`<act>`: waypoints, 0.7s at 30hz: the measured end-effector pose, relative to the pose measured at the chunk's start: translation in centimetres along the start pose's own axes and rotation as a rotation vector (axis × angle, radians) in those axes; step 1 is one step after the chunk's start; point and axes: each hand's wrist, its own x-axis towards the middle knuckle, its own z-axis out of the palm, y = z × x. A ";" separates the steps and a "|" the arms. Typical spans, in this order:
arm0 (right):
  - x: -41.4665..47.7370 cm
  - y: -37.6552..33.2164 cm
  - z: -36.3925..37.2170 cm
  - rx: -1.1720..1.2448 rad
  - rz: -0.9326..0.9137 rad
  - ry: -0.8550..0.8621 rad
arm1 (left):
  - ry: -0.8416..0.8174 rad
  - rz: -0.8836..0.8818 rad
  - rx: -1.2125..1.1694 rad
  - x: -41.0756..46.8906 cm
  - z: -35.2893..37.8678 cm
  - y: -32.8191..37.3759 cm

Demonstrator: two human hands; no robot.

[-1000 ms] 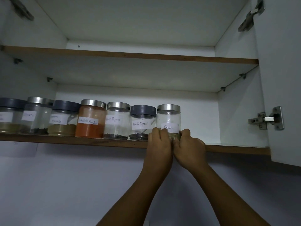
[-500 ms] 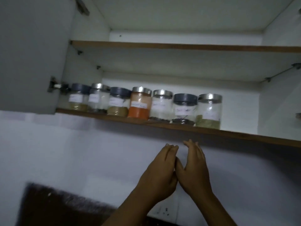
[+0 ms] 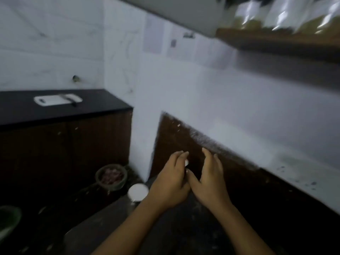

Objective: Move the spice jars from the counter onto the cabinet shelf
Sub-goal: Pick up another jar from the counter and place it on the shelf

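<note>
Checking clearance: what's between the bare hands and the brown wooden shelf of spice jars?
Head view: only bare white wall and a dark brown panel, no objects.

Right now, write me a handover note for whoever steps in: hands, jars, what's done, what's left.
Left hand: open, holds nothing, low over the counter.
Right hand: open, holds nothing, close beside the left.
Spice jars: a blurred row on the cabinet shelf, upper right.
Done: those jars are shelved.
Left: no spice jar shows plainly on the counter. A white round thing by the bowl is too blurred to name, so check it.
</note>
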 end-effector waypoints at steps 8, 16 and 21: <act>-2.0 -1.9 14.7 0.101 0.148 -0.385 | -0.097 -0.368 0.045 -8.8 -1.6 -13.4; -2.7 0.1 23.5 0.010 0.292 -0.498 | -0.247 -0.579 0.013 -12.5 0.3 -21.3; -1.7 1.4 25.9 0.050 0.321 -0.498 | -0.285 -0.606 -0.077 -11.1 2.6 -23.5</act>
